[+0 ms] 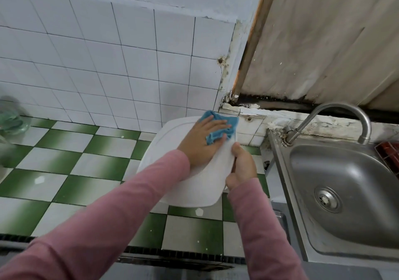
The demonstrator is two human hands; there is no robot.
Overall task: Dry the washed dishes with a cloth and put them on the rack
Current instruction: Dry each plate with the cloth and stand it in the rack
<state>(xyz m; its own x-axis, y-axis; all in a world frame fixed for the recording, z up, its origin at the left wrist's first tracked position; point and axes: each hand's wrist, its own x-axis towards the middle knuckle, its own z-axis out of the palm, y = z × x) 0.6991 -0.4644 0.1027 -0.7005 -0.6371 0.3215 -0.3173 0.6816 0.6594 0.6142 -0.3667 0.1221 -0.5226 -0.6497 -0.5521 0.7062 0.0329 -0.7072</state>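
**Head view: left hand presses blue cloth on white platter, right hand grips its edge**

Head camera looks down on a green-and-white checkered tiled table (71, 163). A white rounded-rectangular platter (194, 191) with a shallow groove round its rim is over the table, just left of the sink. It is tilted, far end toward the wall corner. Cannot tell if its near edge touches the tiles.

The left hand (200, 143) lies palm-down on the platter's far half, fingers straight and together. It presses a crumpled blue fabric cloth (224, 126) against the surface and curls round nothing. The cloth sticks out past the fingertips and to their right, at the platter's far right corner.

The right hand (241, 167) grips the platter's right edge about midway. Its thumb is on the top face; the other fingers curl under and are hidden. Both arms wear pink long sleeves (129, 210).

A stainless steel sink basin (345, 171) is set into the table at right, with a round drain strainer (327, 199) in its floor. A curved steel faucet (336, 109) stands at its back left corner, spout arcing over the basin.

A red wire item (388, 152) is cut off by the right frame edge beside the sink; too little shows to name it. A blurred green object (10, 119) sits far left on the table, against the white square-tiled wall (108, 63). A worn pale panel (323, 42) fills the upper right behind the sink.
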